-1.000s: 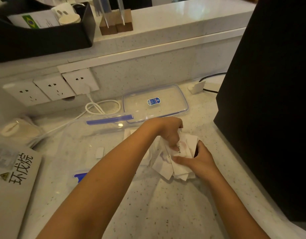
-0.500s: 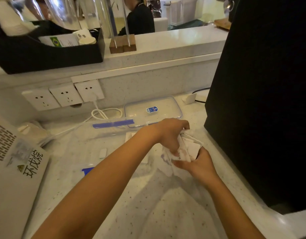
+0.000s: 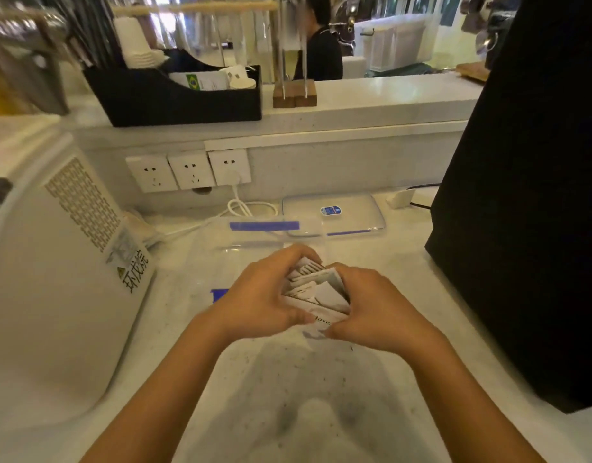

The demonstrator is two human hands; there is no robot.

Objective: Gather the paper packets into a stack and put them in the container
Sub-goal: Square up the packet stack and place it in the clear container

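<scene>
Several white paper packets [image 3: 316, 290] with dark print are bunched together between both hands, just above the speckled white counter [image 3: 308, 379]. My left hand [image 3: 264, 295] presses them from the left, my right hand [image 3: 374, 309] from the right, fingers curled around the bundle. A clear plastic container [image 3: 254, 242] with blue clips sits directly behind the hands; its near part is hidden by my left hand. Its clear lid [image 3: 334, 217] with a blue label lies flat further back.
A large white appliance [image 3: 60, 295] fills the left. A tall black machine [image 3: 521, 195] stands on the right. Wall sockets [image 3: 187, 170] with a white cable [image 3: 251, 207] are at the back. A black organiser [image 3: 184, 98] sits on the raised ledge.
The hands have drawn the scattered packets into one bundle and now cup it from both sides. The camera has tilted up, showing more of the ledge and the room behind.
</scene>
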